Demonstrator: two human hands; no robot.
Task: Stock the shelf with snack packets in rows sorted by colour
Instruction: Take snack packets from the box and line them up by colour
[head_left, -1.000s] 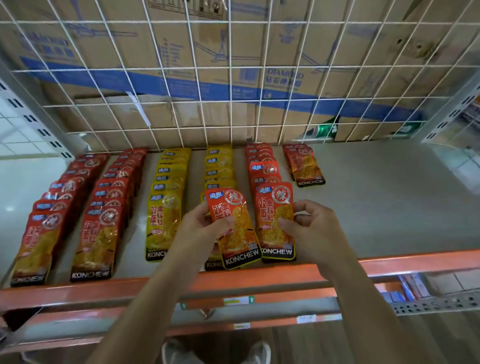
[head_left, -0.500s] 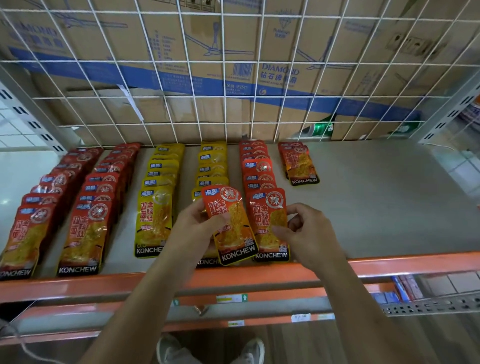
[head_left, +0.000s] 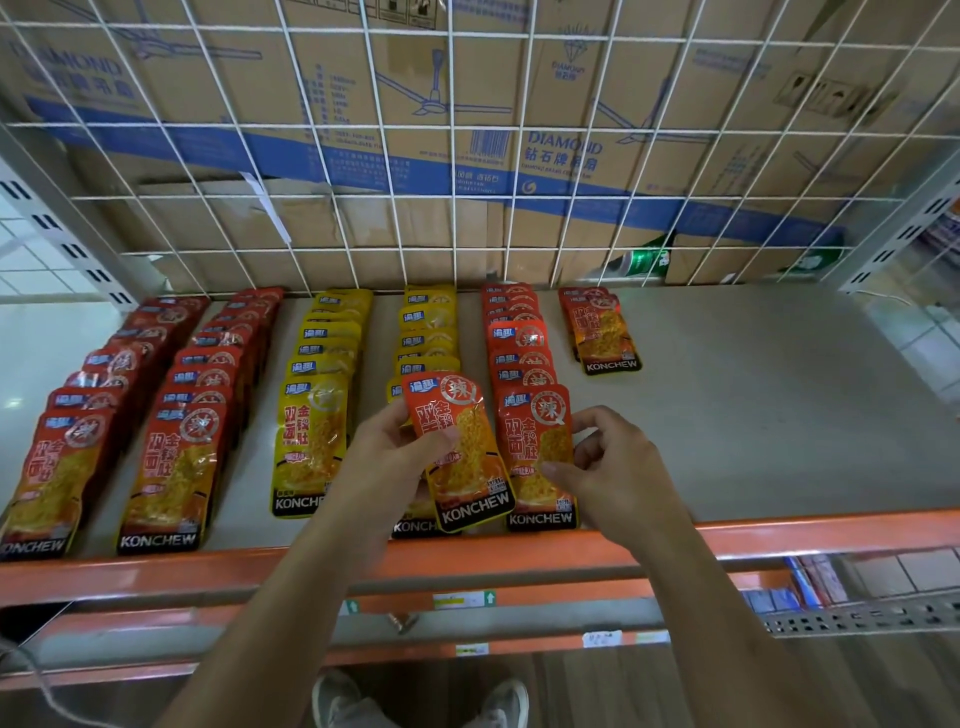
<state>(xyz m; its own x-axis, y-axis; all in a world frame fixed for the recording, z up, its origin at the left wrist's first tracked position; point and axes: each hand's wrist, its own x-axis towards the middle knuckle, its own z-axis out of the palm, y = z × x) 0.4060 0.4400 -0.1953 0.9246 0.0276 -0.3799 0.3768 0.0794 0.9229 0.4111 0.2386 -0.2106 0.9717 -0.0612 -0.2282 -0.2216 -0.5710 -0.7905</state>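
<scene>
Rows of KONCHEW snack packets lie on the grey shelf (head_left: 727, 415): two dark red rows (head_left: 171, 415) at the left, two yellow rows (head_left: 317, 415) in the middle, an orange row (head_left: 519, 358) and a short orange stack (head_left: 602, 332) to the right. My left hand (head_left: 384, 467) grips an orange packet (head_left: 457, 447) tilted above the front of the second yellow row. My right hand (head_left: 613, 467) pinches the right edge of the front orange packet (head_left: 535, 447), which lies at the front of the orange row.
An orange beam (head_left: 156, 566) edges the shelf front. A white wire grid (head_left: 467, 156) closes the back, with cardboard boxes behind it. The right half of the shelf is bare grey board. Grey uprights (head_left: 904, 228) stand at both sides.
Both hands stay on their packets in almost the same place. The camera has tilted slightly, so the shelf sits a little lower in view.
</scene>
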